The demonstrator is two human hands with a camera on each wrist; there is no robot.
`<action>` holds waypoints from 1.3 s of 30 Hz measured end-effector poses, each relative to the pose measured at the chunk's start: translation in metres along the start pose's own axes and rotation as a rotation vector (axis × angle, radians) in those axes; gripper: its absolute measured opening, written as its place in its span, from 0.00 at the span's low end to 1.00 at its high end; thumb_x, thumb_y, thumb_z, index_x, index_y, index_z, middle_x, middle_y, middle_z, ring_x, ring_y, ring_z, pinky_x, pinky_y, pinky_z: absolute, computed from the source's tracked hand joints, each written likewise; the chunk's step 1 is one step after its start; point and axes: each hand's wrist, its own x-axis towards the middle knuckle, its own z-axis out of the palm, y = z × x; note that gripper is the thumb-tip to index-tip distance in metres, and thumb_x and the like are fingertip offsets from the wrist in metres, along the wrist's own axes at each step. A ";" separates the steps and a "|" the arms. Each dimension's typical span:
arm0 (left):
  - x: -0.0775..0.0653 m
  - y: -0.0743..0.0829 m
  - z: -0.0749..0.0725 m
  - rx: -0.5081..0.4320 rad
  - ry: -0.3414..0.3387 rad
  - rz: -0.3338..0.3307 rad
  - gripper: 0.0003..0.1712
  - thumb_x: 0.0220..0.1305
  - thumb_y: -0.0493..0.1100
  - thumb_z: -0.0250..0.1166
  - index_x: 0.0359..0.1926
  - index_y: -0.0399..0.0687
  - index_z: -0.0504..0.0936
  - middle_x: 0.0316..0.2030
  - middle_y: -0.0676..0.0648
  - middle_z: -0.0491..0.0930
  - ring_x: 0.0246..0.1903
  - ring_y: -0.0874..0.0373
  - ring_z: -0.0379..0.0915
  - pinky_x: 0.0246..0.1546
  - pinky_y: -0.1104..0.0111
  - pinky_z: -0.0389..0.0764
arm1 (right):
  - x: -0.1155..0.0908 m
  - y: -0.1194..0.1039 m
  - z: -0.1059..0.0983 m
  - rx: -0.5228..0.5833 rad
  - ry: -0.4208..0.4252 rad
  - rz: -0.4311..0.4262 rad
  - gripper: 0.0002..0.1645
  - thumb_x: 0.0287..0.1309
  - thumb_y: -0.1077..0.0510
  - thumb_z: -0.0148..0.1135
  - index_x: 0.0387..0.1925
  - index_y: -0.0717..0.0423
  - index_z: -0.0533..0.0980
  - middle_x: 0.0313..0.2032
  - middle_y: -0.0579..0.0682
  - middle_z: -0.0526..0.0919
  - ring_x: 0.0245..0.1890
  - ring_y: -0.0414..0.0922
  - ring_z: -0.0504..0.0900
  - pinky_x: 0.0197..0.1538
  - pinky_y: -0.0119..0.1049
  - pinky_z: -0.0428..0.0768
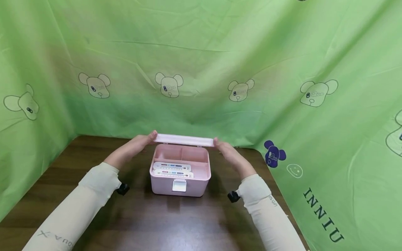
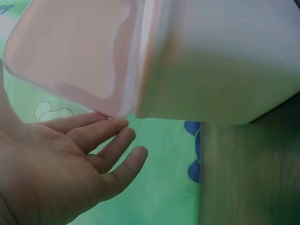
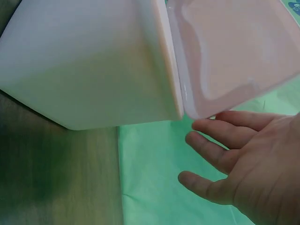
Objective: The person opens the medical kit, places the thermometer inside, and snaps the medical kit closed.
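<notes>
A pink plastic storage box [image 1: 161,185] stands with its lid [image 1: 185,140] raised at the back. My left hand [image 1: 135,148] is at the lid's left side, thumb near its upper corner. In the left wrist view, its fingers [image 2: 129,161] are spread and mostly straight, one fingertip touching the lid's edge. At the opposite side is my right hand [image 1: 230,157], its fingers [image 3: 211,150] likewise extended and touching the lid's edge. Two flat white cases with coloured printed marks, a rear case [image 1: 172,167] and a front case [image 1: 176,173], lie in the front compartment.
A white clasp [image 1: 179,185] is on the box's front. Dividers [image 1: 181,153] split the inside into compartments. The box stands on a dark wooden table [image 1: 150,223]. A green curtain [image 1: 201,111] with printed bear heads hangs behind and along both sides.
</notes>
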 end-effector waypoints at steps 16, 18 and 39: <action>-0.010 -0.004 -0.004 0.050 -0.205 0.077 0.60 0.63 0.62 0.69 0.80 0.32 0.49 0.79 0.34 0.50 0.78 0.37 0.48 0.76 0.42 0.56 | 0.002 0.005 -0.001 0.026 -0.198 -0.003 0.63 0.54 0.37 0.75 0.80 0.59 0.54 0.74 0.58 0.67 0.75 0.53 0.62 0.78 0.54 0.60; -0.011 -0.005 -0.002 0.050 -0.184 0.075 0.59 0.64 0.63 0.69 0.80 0.33 0.51 0.79 0.34 0.50 0.78 0.37 0.48 0.76 0.41 0.56 | 0.002 0.004 0.000 0.022 -0.185 0.006 0.59 0.57 0.39 0.73 0.80 0.57 0.56 0.72 0.56 0.70 0.74 0.52 0.65 0.78 0.54 0.61; -0.044 -0.003 0.044 -0.148 0.337 0.019 0.47 0.58 0.68 0.73 0.68 0.41 0.77 0.62 0.41 0.81 0.67 0.47 0.72 0.68 0.48 0.73 | -0.034 -0.019 0.038 -0.067 0.345 0.104 0.37 0.56 0.38 0.75 0.58 0.59 0.82 0.53 0.55 0.87 0.58 0.50 0.82 0.63 0.50 0.79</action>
